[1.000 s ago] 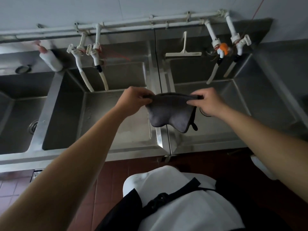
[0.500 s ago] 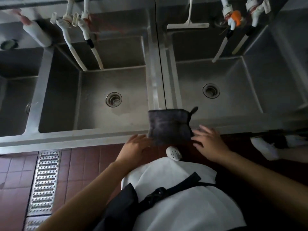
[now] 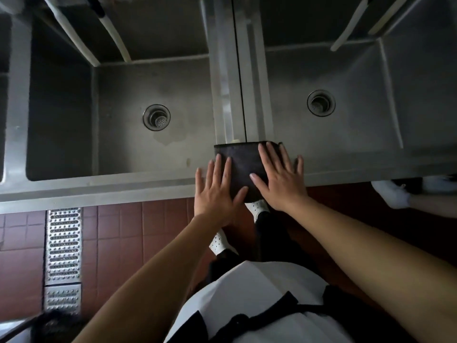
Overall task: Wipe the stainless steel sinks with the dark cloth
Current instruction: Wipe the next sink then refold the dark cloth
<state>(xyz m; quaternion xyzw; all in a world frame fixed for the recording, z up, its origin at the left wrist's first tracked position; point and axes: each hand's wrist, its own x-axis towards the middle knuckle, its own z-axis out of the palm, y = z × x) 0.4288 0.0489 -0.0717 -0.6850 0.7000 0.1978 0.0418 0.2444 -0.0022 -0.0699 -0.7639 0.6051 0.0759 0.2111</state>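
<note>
Steel sinks (image 3: 153, 78) side by side across the upper frame, red floor tiles (image 3: 118, 233) and a drain grate (image 3: 63, 246) at lower left. At centre, dark cloth (image 3: 243, 160) folded flat on the front rim where the basins meet. Left hand (image 3: 217, 191) and right hand (image 3: 280, 180) pressed flat on it, fingers (image 3: 265, 154) straight and spread wide, gripping nothing.

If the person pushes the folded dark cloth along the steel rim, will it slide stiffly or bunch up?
Probably floppy: the dark cloth drapes over the front rim. It likely slides easily on smooth steel, since the left hand and right hand press it flat. It may bunch if pushed from one edge.
</note>
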